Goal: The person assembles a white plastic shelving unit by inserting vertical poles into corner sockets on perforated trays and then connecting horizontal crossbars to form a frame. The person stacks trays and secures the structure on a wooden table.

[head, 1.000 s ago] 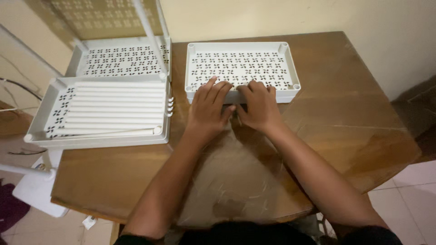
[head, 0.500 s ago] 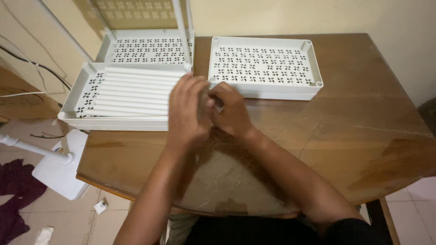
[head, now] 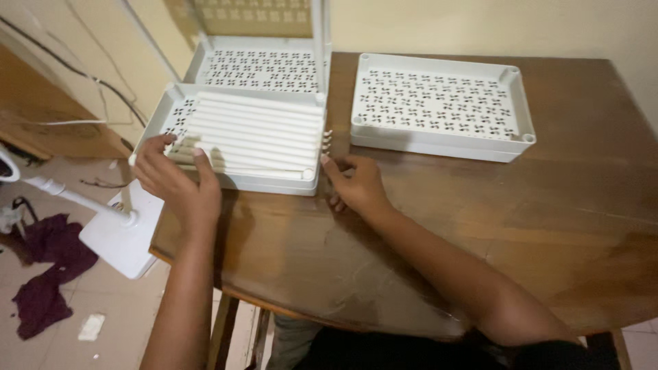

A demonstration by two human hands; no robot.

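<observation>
Head view: white tray [head: 179,109] full of white rods [head: 253,133], left hand [head: 175,181] and right hand [head: 355,185] with loose, empty grip at its edges.

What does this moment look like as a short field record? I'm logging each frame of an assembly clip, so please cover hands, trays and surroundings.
left hand: fingers spread over the near left corner of the tray of white tubes
right hand: on the wooden table, fingertips by that tray's right end
tube ends: stick out past the tray's right wall
empty perforated tray: flat on the table, to the right, untouched
third tray: behind the first, with upright white posts
floor, left: white stand base, dark cloth
</observation>
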